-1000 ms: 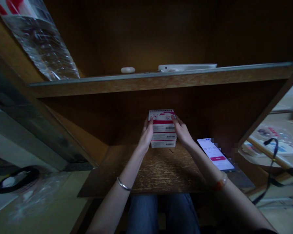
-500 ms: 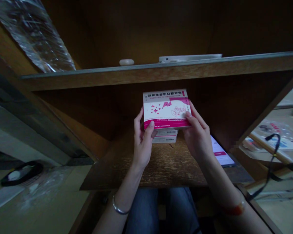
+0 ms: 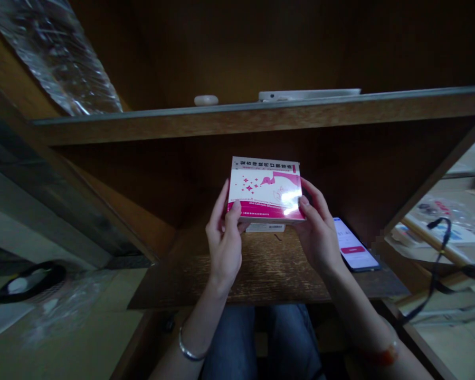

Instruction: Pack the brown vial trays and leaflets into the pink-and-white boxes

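Clasping a box [image 3: 263, 187] by its ends, the left hand [image 3: 225, 240] and right hand [image 3: 319, 227] hold its printed face toward the camera, long axis running left to right.

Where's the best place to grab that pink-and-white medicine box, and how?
Probably grip the medicine box at its left and right edges, near the lower corners: left hand from the left, right hand from the right. It's wide and flat with its printed face up, so thumbs can rest on top and fingers along the edges.
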A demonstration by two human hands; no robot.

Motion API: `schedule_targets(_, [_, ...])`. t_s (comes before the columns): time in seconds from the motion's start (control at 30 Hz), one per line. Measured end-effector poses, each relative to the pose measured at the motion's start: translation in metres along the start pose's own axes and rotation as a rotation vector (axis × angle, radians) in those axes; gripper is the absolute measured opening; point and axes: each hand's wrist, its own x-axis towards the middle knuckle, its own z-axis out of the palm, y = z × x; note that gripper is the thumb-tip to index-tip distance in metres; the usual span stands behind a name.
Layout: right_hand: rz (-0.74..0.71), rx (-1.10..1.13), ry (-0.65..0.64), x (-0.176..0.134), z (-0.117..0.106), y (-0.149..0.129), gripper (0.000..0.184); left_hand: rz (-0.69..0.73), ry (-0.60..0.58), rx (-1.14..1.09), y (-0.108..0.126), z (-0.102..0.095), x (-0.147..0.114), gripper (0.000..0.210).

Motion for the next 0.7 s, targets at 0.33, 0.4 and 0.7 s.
schedule_targets(0.33, [0.112, 0.065, 0.112, -0.007, 0.001, 0.015, 0.039, -0.077, -0.009, 0.112, 0.013, -0.008, 0.002, 0.044])
schedule_targets(0.4, [0.137, 0.086, 0.124, -0.006, 0.001, 0.016, 0.042, -0.111, -0.023, 0.13, 0.015, -0.009, 0.002, 0.044])
schedule_targets(0.7, [0.15, 0.041, 0.139, -0.009, -0.006, 0.023, 0.049, -0.14, 0.028, 0.162, 0.017, -0.006, 0.004, 0.04])
